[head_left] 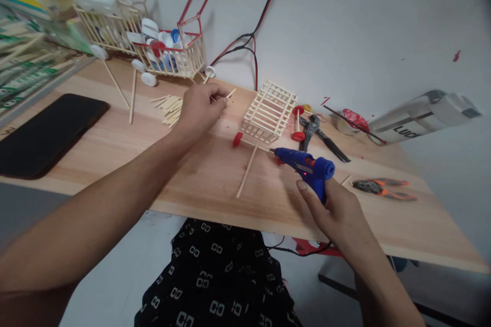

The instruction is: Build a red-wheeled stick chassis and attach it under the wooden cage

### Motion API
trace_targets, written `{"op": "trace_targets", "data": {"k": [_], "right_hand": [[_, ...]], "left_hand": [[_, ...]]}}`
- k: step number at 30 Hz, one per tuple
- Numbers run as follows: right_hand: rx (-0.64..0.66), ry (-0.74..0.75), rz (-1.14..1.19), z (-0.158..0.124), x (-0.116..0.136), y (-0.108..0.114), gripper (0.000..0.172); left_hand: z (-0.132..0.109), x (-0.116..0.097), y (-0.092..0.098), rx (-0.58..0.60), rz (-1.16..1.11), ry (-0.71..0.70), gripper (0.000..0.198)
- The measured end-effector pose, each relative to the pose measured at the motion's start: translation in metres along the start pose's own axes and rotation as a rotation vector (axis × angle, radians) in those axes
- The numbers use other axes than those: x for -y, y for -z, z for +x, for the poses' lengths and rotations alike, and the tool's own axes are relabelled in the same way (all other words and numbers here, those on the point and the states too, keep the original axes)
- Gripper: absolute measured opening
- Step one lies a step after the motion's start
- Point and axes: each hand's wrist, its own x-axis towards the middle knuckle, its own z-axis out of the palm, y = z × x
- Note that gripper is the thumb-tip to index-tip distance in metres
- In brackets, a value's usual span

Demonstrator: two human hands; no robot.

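Observation:
Between the fingertips of my left hand [203,107] is a short wooden stick [230,93], raised a little above the table. My right hand [333,209] grips a blue glue gun [307,163] with a small red light on its side. Its nozzle points left, at the end of a thin axle stick with a red wheel [238,139]; I cannot tell whether it touches. A longer stick [247,171] runs from that axle toward me. Just behind lies a small basket of wooden sticks [269,111]. Beside my left hand is a pile of short sticks [169,107].
Two stick carts, the nearer cart [169,56] full of bottle caps, stand at the back left. A black phone [53,133] lies at left. Toward the right are a red-wheeled axle [298,122], dark cutters [326,140], orange-handled pliers [383,189] and a white bottle [418,115].

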Motion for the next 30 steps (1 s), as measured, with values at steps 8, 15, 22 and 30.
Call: {"op": "trace_targets", "data": {"k": [8,15,22,30], "right_hand": [[-0.03,0.011,-0.006,0.007,0.002,0.003,0.039],[-0.051,0.008,-0.007,0.009,0.0,0.004,0.042],[-0.116,0.001,0.002,0.013,0.002,0.013,0.044],[-0.116,-0.082,0.077,0.011,0.007,0.029,0.039]], "left_hand": [[-0.001,-0.004,0.002,-0.006,0.008,-0.006,0.019],[-0.001,-0.004,0.002,-0.008,-0.026,0.012,0.018],[0.0,-0.001,0.003,-0.008,-0.005,-0.007,0.018],[0.001,0.0,0.001,-0.008,-0.009,0.005,0.019]]}}
